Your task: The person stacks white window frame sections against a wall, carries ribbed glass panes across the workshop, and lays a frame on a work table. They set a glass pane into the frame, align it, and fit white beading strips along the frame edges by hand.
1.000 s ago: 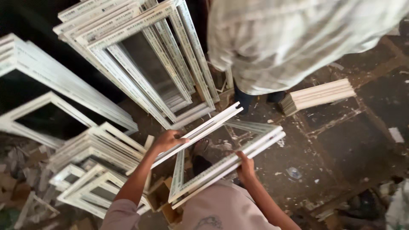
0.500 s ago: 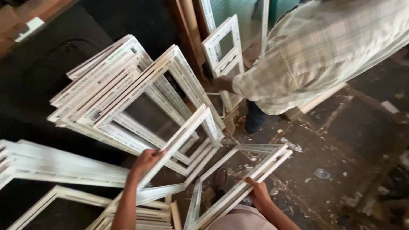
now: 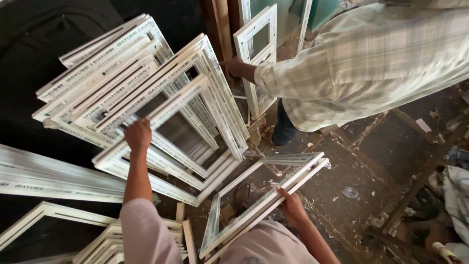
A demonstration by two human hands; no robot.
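Note:
My left hand [image 3: 138,135] grips the top rail of a white window frame [image 3: 190,95] that leans upright against a stack of similar white frames [image 3: 105,73]. My right hand [image 3: 292,208] holds the edge of another white window frame [image 3: 266,195], which is tilted low near my body with its far corner toward the floor. My arms wear pale pink short sleeves. The two frames are apart from each other.
A co-worker in a plaid shirt [image 3: 371,63] bends over at the right, one hand [image 3: 234,66] on a white frame [image 3: 256,49] leaning against a wooden post. More white frames lie at the left [image 3: 53,178] and bottom left [image 3: 44,222]. The dark floor [image 3: 381,161] is littered with scraps.
My left hand has carried its frame up against the leaning stack. My right hand still holds the lower frame. The view has tilted upward, showing more of the co-worker.

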